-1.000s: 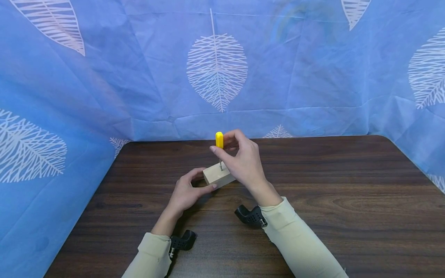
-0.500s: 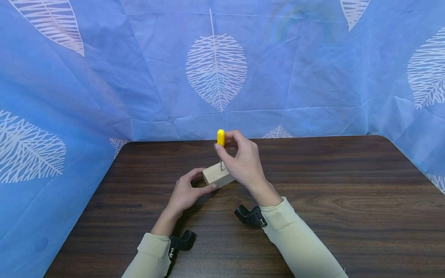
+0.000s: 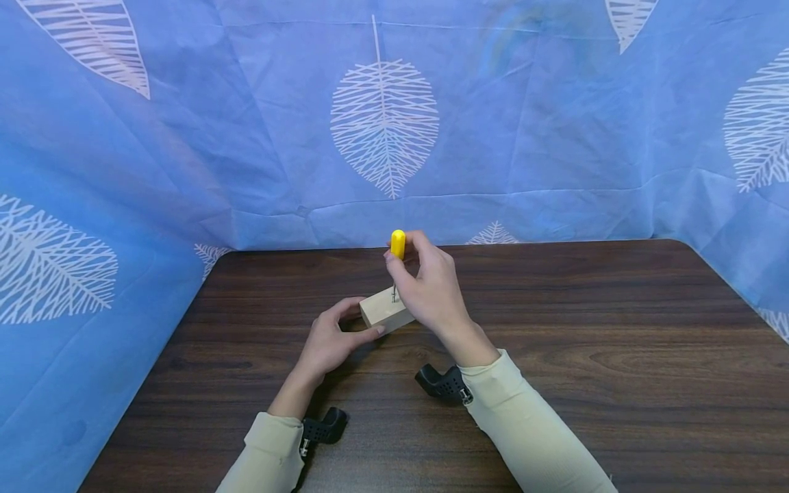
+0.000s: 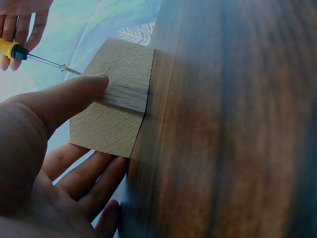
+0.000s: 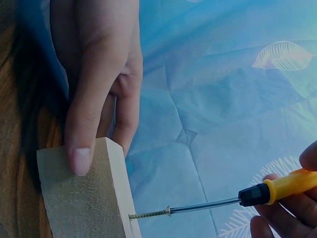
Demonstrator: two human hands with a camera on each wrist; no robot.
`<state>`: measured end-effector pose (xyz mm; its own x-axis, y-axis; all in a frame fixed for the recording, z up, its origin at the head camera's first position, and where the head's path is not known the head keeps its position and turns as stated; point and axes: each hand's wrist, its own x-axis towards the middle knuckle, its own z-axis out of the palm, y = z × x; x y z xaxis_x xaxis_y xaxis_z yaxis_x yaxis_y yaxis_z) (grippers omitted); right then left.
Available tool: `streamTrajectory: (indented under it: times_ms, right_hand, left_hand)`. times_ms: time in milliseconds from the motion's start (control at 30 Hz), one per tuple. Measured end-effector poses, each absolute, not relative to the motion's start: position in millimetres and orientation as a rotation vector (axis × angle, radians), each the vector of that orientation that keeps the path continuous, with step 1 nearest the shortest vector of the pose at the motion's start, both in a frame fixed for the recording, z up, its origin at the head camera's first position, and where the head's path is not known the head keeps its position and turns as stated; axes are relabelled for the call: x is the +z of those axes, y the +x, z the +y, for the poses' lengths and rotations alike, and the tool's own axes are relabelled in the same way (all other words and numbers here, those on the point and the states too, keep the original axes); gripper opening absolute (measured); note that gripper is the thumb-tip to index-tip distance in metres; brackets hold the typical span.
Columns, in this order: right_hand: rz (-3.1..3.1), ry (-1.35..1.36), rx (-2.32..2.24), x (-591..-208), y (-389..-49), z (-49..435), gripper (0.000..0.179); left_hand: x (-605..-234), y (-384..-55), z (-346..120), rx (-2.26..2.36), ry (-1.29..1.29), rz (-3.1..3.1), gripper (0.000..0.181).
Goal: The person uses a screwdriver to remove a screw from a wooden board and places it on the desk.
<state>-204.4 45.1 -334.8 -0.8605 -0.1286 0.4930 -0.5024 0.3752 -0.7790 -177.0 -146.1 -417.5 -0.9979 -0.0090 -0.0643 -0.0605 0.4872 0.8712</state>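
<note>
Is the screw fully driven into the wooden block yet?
No. Most of the screw sticks out of the wooden block, with the screwdriver tip on its head.

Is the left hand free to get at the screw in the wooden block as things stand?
Probably not without letting go: the left hand grips the wooden block at its near end, while the right hand and screwdriver already occupy the screw.
</note>
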Motion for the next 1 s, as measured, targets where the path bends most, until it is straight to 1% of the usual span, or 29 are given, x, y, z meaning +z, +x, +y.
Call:
streamTrajectory:
  times_ms: [233, 467, 633, 1000]
  right_hand:
    - [-2.256, 0.574, 1.407, -337.7, -206.3, 45.9, 0.022]
    - [-2.238, 0.549, 1.479, -338.2, -205.5, 45.4, 0.033]
    - [-2.235, 0.58, 1.518, -338.1, -204.7, 44.4, 0.028]
    - [-2.244, 0.604, 1.521, -339.2, -205.2, 42.9, 0.028]
  left_hand:
    - [-416.4, -176.7, -145.7, 1.573, -0.043, 2.663, 0.056]
    - [-416.7, -176.6, -145.4, 1.577, -0.04, 2.661, 0.055]
    - [-417.0, -176.6, -145.8, 1.568, -0.048, 2.668, 0.057]
    - [-417.1, -177.3, -146.3, 1.578, -0.061, 2.658, 0.058]
